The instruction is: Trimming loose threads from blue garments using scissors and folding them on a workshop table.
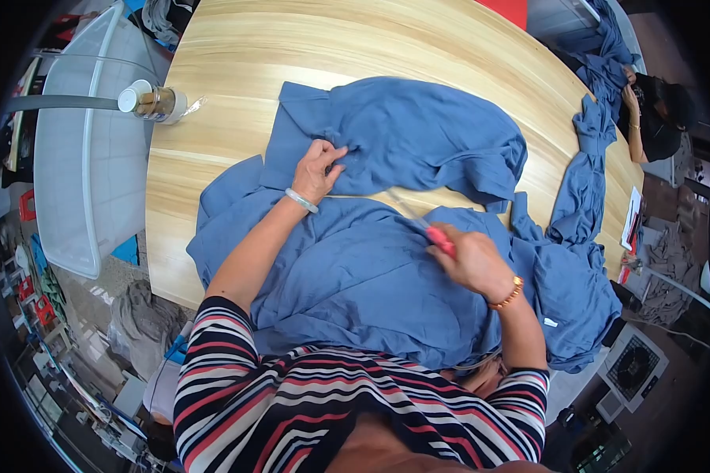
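A blue garment [426, 126] lies spread on the wooden table. My left hand [321, 167], a pale bangle on its wrist, pinches a gathered fold of it near the left end. In my right hand [475, 260] is a red-handled tool [440, 240] with a slim metal blade. The blade points up and left toward the garment's lower edge, and motion blur hides its exact kind. Under both forearms, a larger heap of blue cloth [355, 276] covers the near side of the table and reaches my striped shirt.
More blue cloth [584, 173] trails along the right table edge, near another person's arm [635, 118]. A jar [162, 102] stands at the left edge, beside a large whitish plastic bin [67, 158]. A fan unit [633, 365] sits at lower right.
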Tool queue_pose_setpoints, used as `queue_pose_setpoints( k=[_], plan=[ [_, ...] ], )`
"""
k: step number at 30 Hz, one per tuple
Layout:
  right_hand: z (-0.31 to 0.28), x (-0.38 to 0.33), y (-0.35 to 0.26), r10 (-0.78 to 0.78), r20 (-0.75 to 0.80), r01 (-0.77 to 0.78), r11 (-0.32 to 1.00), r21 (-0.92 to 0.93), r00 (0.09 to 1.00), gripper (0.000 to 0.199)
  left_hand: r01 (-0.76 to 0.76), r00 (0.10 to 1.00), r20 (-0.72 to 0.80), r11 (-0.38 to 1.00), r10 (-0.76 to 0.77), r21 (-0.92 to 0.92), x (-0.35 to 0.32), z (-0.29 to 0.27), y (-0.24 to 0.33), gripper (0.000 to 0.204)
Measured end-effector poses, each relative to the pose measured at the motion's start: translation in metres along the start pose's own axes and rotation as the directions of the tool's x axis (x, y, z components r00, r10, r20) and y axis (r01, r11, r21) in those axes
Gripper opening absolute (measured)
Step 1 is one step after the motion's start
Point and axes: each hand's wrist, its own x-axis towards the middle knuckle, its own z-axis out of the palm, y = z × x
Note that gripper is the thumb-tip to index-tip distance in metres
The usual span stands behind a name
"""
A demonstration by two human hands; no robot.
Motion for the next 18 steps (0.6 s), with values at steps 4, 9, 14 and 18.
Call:
queue_pose_setpoints(
  k=[4, 9, 14, 18],
  plan=[
    [0.028, 0.033, -0.028, -0.117, 0.069, 0.117, 0.993, -0.002, 0.991, 0.036, -0.002, 0.998, -0.061, 0.993, -0.005, -0.115, -0.007, 0.0, -0.001, 0.024],
    [0.026, 0.037, -0.029, -0.185, 0.003, 0.184, 0.978, 0.1, 0.983, 0.039, 0.202, 0.979, 0.05, 0.937, -0.196, -0.285, -0.002, -0.017, 0.003, 0.021],
    [0.017, 0.027, -0.012, -0.079, -0.147, 0.105, 0.978, 0.18, 0.986, 0.044, 0.553, 0.817, 0.07, 0.742, -0.573, -0.378, 0.037, -0.016, 0.034, 0.037],
    [0.015, 0.039, -0.014, 0.026, -0.137, -0.007, 0.99, 0.142, 0.99, 0.041, 0.55, 0.598, 0.188, 0.228, -0.779, -0.804, 0.069, 0.018, 0.026, 0.06]
  ],
)
